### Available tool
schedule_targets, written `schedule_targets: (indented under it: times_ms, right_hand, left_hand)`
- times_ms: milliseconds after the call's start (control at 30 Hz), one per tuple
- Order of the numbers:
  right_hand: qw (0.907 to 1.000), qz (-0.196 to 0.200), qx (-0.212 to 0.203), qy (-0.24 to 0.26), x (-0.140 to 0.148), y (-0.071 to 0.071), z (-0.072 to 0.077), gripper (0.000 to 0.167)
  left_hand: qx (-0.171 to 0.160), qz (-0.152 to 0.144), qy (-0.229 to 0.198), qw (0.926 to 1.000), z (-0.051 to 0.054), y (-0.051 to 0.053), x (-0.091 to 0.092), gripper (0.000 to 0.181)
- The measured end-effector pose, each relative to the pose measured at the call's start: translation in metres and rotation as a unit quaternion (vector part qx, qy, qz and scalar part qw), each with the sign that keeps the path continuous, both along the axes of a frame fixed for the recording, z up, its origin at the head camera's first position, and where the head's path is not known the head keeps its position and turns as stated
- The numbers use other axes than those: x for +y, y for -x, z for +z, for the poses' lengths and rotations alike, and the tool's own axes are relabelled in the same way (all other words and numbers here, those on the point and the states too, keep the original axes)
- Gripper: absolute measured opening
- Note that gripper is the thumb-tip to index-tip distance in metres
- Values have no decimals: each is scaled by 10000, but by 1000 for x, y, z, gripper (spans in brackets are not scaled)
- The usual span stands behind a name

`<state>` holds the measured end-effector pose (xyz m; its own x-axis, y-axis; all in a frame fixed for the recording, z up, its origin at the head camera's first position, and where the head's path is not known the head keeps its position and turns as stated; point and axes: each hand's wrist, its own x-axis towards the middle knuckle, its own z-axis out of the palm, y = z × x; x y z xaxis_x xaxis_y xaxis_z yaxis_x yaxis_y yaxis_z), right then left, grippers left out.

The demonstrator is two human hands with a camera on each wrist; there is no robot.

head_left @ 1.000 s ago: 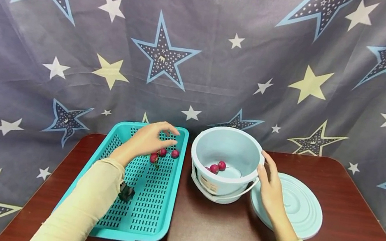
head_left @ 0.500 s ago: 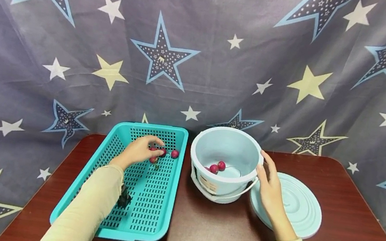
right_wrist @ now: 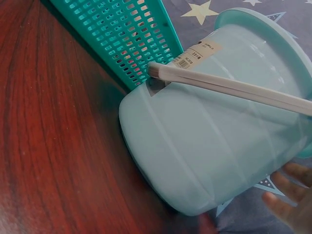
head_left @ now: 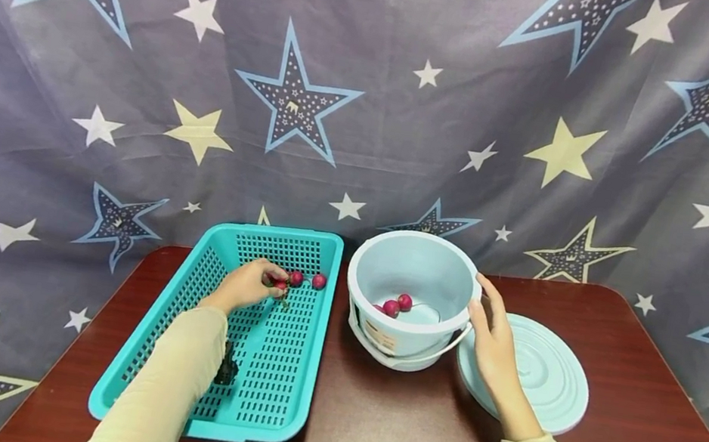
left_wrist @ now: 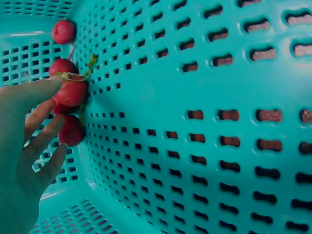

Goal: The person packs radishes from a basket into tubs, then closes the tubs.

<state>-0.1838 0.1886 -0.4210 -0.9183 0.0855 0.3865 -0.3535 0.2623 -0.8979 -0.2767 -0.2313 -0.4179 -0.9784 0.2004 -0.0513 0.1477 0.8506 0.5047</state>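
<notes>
Radishes (head_left: 319, 281) lie bunched in the basket (head_left: 240, 433); we see the left grip (head_left: 245, 286) curled round one, the right grip (head_left: 495, 341) spread against the bucket (head_left: 415, 345), probably steadying it.

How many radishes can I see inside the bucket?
3 in the bucket: the right radish, the middle radish just beside it, and the left radish, partly hidden by the bucket's near side. More may be hidden there.
</notes>
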Motion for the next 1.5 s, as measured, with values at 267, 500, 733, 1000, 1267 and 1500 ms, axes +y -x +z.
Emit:
schedule_targets:
  times_ms: [267, 500, 733, 1000, 1267, 1500]
  right_hand:
    - [10000, 9, -25, 5, -1, 1, 2, 47]
    - [10000, 8, -43, 11, -2, 1, 2, 47]
    - [10000, -8, -80, -42, -2, -1, 1, 47]
    - [10000, -6, -60, -46, -2, -2, 1, 47]
    - [9999, -45, -56, -83, -1, -1, 0, 48]
    - [9999, -33, -69, -83, 0, -2, 1, 48]
  left_hand:
    - [-15, -48, 339, 9994, -8, 2, -3, 39]
    - [268, -6, 584, 9979, -16, 3, -4, 40]
    - [313, -72, 704, 9970, -17, -1, -6, 35]
    - [265, -277, 574, 9976, -7, -6, -2, 32]
    - [603, -682, 650, 9937, 22, -15, 14, 33]
    - [961, -847, 707, 9892, 41, -23, 22, 33]
